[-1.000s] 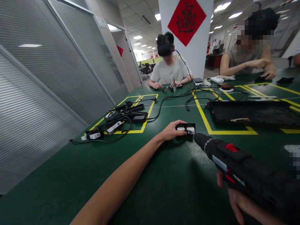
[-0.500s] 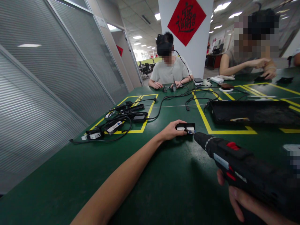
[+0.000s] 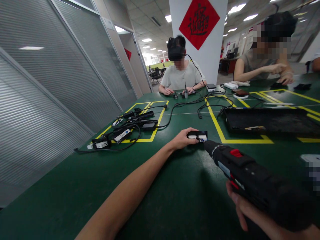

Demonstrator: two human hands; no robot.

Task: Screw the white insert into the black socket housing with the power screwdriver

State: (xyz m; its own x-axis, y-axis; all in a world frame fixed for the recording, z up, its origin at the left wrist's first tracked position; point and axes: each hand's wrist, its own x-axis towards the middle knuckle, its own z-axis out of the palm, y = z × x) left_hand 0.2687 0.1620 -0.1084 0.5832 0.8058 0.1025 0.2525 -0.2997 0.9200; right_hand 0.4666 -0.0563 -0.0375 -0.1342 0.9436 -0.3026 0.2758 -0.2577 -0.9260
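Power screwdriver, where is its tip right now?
Head view, centre: the power screwdriver in the right hand points its tip at the small black box the left hand holds on the green table.

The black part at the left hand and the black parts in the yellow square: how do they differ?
The black part is held by the left hand; the parts in the yellow square lie untouched. The black part shows no cable; the parts are tangled in cables. Both carry white labels.

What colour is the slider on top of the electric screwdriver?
Red slider; the head view shows it.
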